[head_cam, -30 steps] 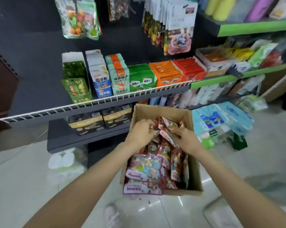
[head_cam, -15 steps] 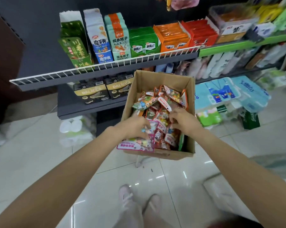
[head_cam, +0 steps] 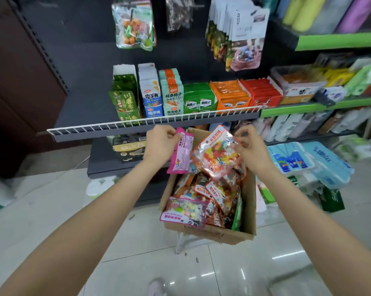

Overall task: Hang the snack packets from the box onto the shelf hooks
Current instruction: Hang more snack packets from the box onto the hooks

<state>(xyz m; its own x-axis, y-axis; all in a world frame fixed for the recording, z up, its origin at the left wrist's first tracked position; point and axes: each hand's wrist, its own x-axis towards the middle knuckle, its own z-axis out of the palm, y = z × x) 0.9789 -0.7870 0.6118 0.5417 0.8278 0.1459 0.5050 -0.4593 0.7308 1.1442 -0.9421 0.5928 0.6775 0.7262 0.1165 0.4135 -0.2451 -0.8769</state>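
Leftmost, a dark brown panel [head_cam: 20, 82] stands against the black back wall [head_cam: 84, 67] of the shelving. Below it, the floor [head_cam: 52, 221] consists of glossy pale tiles that reflect overhead lights. A white wire rail [head_cam: 137, 122] runs along the front edge of the dark shelf [head_cam: 82, 112], which carries upright cartons in green, blue, teal, orange and red.

Above that shelf, a clear packet of coloured sweets [head_cam: 134, 24] hangs from the back wall; the hook itself cannot be made out. Further right, a row of hanging pouches [head_cam: 238, 35] hangs at the same level.

The left hand [head_cam: 161, 144] pinches the top edge of a pink packet [head_cam: 181, 154], which hangs down over the left rim of the cardboard box [head_cam: 249, 201]. The right hand [head_cam: 247, 146] pinches the upper corner of a clear packet with an orange border [head_cam: 216, 152], held tilted above the box. Both packets are in front of the lower shelf, below the wire rail.

The box stands open on the floor area in front of the shelving and is filled with loose snack packets [head_cam: 206, 199]; one pink-edged packet [head_cam: 184, 212] leans over its near rim.

To the right, green-edged shelves [head_cam: 329, 103] carry mixed goods, and light-blue wrapped packs [head_cam: 308, 161] lie low beside the box.
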